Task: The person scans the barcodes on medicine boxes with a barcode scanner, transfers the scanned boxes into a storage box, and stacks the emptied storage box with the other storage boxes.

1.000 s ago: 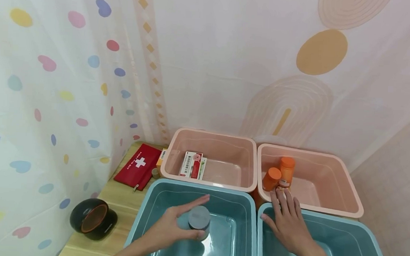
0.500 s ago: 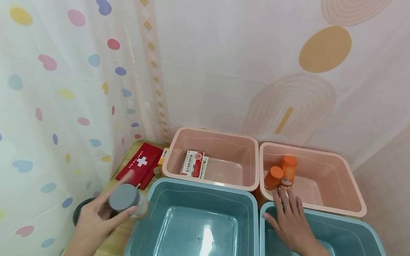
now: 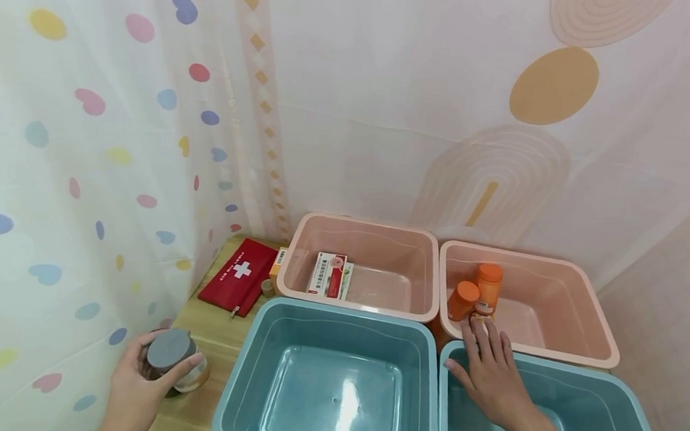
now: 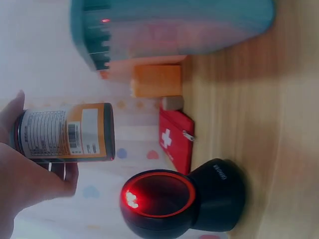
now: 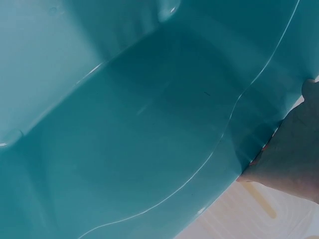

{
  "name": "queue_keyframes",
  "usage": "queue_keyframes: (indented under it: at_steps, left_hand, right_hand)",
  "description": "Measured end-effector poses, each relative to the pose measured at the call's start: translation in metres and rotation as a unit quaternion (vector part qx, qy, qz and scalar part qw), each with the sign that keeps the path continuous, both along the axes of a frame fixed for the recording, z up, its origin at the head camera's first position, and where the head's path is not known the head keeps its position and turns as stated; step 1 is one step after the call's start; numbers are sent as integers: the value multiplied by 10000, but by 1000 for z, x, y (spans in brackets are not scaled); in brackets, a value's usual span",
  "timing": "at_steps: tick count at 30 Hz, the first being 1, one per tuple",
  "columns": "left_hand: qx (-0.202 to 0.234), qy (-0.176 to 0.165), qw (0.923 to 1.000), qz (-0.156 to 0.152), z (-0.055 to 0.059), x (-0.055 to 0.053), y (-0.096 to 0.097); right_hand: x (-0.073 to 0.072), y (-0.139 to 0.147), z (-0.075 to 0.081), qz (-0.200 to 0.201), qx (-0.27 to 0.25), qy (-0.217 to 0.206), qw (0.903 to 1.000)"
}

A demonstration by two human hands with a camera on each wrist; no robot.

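Note:
At the left side, my left hand (image 3: pixel 129 390) grips a jar with a grey lid (image 3: pixel 169 350), thumb on one side and fingers on the other. The left wrist view shows the jar (image 4: pixel 65 132) with an orange and white label bearing a barcode. A black barcode scanner (image 4: pixel 159 196), red light lit, stands on the table just beyond the jar's base; hand and jar mostly hide it in the head view. My right hand (image 3: pixel 495 383) rests over the rim of the right blue bin (image 3: pixel 573 369), fingers extended toward two orange bottles (image 3: pixel 463 300) in the right pink bin (image 3: pixel 553 301).
The left blue bin (image 3: pixel 345 311) stands between the hands. Behind it, the left pink bin (image 3: pixel 380 227) holds medicine boxes (image 3: pixel 325 277). A red first aid pouch (image 3: pixel 237 278), a small tan-capped item (image 3: pixel 267 288) and an orange box (image 3: pixel 279 261) lie on the wooden table (image 3: pixel 224 346).
My left hand has carried the jar leftward, out from over the left blue bin to the scanner, and turned it to tilt its base rightward. The right hand has stayed at the bin rim.

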State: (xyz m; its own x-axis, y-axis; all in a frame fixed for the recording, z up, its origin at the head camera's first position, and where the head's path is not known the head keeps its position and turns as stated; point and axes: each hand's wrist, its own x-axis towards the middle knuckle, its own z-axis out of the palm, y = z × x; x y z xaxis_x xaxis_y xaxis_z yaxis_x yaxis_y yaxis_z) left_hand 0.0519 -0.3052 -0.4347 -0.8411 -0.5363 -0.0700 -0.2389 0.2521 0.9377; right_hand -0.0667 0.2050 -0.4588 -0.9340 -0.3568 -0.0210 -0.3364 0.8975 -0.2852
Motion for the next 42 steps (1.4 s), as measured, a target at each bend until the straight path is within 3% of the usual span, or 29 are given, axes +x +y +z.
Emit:
queue_keyframes:
  at_steps: [4, 11, 18, 24, 28, 31, 37, 42]
  left_hand:
    - [-143, -410, 9989, 182, -5, -2, 0]
    - [-228, -458, 9984, 255, -8, -2, 2]
    - [-286, -757, 9962, 322, -8, -3, 4]
    - [-384, -695, 9963, 326, -8, 0, 6]
    - [-388, -128, 9992, -13, -10, 2, 5]
    - [-495, 286, 9971, -498, -12, 3, 1]
    - [-461, 247, 9924, -1117, -5, -2, -10]
    - [-291, -75, 9929, -1154, 4, -8, -16]
  right_hand:
    - [0, 0, 0, -6, -5, -11, 10000]
    - [0, 1, 0, 23, -26, 11, 10000]
    - [0, 1, -1, 27, -31, 26, 10000]
    - [0, 1, 0, 26, 40, 71, 10000]
    - [1, 1, -1, 36, 22, 96, 9999]
    - [1, 1, -1, 46, 20, 123, 9999]
    - [1, 1, -1, 28, -35, 116, 9999]
    - [1, 0, -1, 27, -18, 88, 10000]
